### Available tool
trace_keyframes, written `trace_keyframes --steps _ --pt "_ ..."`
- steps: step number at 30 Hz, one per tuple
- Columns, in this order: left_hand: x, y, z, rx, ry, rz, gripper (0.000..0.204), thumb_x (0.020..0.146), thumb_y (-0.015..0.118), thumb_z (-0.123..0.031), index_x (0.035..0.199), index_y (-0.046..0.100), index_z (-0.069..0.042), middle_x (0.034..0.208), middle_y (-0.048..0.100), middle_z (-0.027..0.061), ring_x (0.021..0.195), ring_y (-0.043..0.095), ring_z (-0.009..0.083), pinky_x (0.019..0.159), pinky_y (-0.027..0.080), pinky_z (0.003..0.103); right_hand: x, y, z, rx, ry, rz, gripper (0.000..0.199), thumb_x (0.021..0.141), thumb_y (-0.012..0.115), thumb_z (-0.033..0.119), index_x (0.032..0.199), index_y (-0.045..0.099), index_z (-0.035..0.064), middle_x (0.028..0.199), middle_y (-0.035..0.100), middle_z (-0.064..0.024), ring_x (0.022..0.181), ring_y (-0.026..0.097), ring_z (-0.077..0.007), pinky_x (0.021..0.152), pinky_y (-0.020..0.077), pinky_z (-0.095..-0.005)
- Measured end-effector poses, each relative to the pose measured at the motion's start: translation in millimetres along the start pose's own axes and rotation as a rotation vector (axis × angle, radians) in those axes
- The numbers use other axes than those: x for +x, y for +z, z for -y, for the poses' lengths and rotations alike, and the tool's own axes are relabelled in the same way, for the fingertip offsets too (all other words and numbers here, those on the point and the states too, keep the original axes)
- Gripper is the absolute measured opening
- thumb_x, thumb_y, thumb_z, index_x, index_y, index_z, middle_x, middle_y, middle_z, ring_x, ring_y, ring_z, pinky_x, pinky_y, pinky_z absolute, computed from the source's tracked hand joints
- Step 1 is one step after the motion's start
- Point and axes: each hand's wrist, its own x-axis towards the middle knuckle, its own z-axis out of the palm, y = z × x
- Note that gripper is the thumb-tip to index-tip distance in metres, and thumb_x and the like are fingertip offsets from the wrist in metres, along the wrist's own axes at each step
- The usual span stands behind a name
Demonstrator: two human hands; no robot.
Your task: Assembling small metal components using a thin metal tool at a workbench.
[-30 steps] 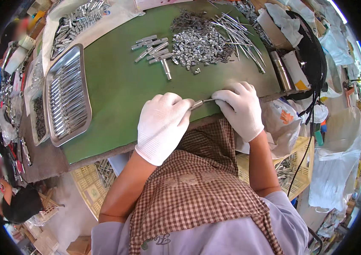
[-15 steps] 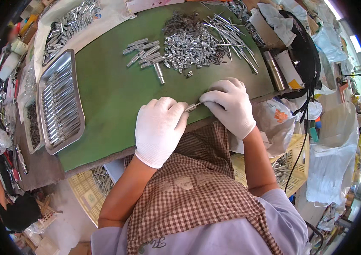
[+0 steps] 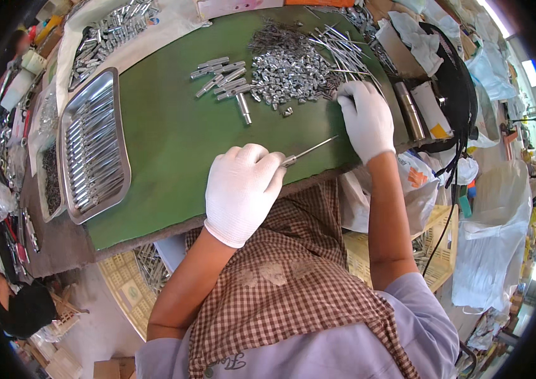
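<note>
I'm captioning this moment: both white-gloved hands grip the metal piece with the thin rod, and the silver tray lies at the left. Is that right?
Not quite: in the head view, only the left hand grips the metal piece with the thin rod; the right hand is apart, near the small metal parts. The silver tray does lie at the left.

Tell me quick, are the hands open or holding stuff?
Left hand: closed, holding a metal cylinder with a thin rod sticking out.
Right hand: beside the small metal parts; can't tell if it holds anything.
</note>
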Motion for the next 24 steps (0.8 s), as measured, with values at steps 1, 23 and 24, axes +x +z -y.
trace_keyframes --steps 1,23,24 --pt "0.1 1.8 -0.1 -0.015 0.008 -0.003 0.011 0.078 0.074 -0.011 0.089 0.073 -0.010 0.080 0.063 0.0066 0.075 0.060 0.0290 0.068 0.046 0.042 -7.9 -3.0 3.1 0.077 -0.066 -0.026 0.008 0.090 0.065 0.015 0.095 0.067 0.0084 0.094 0.067 -0.0133 0.092 0.064 -0.0365 0.082 0.0509 -0.0451" --pt "-0.7 -3.7 -1.1 0.020 -0.015 0.083 0.013 0.077 0.073 -0.009 0.088 0.068 -0.006 0.085 0.060 0.0101 0.079 0.058 0.0332 0.070 0.045 0.044 -42.9 -22.8 80.0 -0.074 -0.749 0.144 0.010 0.078 0.062 0.014 0.085 0.056 0.0103 0.070 0.057 -0.0041 0.076 0.060 -0.0252 0.080 0.0491 -0.0377" --pt "-1.0 -3.4 -1.8 0.018 -0.013 0.082 0.013 0.077 0.073 -0.009 0.088 0.068 -0.006 0.085 0.060 0.0101 0.079 0.058 0.0332 0.070 0.045 0.044 -44.1 -21.1 77.3 -0.066 -0.716 0.144 0.010 0.078 0.062 0.014 0.084 0.056 0.0104 0.070 0.057 -0.0042 0.076 0.060 -0.0250 0.080 0.0491 -0.0379"
